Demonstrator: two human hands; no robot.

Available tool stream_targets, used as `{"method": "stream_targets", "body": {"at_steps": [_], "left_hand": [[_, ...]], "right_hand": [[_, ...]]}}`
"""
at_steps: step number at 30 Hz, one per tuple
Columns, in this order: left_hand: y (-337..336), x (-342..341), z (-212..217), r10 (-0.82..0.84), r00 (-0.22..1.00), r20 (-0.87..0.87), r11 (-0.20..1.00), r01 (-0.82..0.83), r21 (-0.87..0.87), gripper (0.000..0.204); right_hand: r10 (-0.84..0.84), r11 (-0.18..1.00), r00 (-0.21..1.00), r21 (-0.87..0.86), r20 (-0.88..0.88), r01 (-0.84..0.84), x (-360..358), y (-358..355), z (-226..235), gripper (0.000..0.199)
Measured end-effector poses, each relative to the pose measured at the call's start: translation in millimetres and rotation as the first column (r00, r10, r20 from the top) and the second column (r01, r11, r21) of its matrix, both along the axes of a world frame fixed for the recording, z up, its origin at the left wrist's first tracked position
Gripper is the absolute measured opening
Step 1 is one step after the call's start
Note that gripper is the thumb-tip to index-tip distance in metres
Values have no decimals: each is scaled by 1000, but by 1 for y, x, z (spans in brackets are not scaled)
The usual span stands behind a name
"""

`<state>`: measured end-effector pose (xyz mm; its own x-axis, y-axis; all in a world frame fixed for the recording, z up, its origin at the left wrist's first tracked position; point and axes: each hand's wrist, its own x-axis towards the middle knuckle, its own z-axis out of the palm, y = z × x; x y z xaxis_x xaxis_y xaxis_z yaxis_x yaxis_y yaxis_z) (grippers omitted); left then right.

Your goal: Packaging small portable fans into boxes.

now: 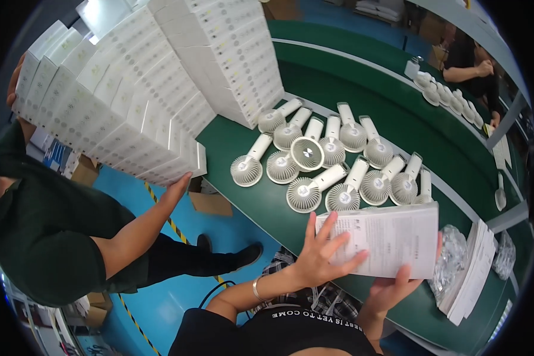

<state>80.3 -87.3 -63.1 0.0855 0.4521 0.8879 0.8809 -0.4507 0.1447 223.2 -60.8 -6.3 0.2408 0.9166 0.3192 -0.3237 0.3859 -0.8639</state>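
A white box (391, 240) with fine print on its upward face is tilted above the near side of the green workbench. My right hand (397, 285) grips its lower right part, thumb on the face and fingertips showing past the right edge. Over the box's left end, my left hand (323, 258) lies with fingers stretched and spread, some touching the printed face. Just beyond the box, several white handheld fans (307, 153) with round ribbed heads lie in loose rows; the box partly covers the closest ones.
At the left, a person in a dark shirt (59, 219) has both hands on a big stack of white boxes (130, 101). Another tall stack (237, 59) stands on the green bench (249, 204). Clear plastic bags (451, 261) and a paper pile (471, 273) lie right. Another person (471, 71) sits across.
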Motion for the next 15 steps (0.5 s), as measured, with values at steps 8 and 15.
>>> {"method": "stream_targets", "body": {"at_steps": [8, 15], "left_hand": [[-53, -85, 9, 243, 890, 385, 949, -136, -284, 71], [-33, -174, 31, 46, 93, 995, 992, 112, -57, 55]], "right_hand": [[369, 928, 927, -34, -69, -372, 19, -2, -59, 66], [191, 974, 981, -115, -27, -193, 51, 4, -84, 47]]}}
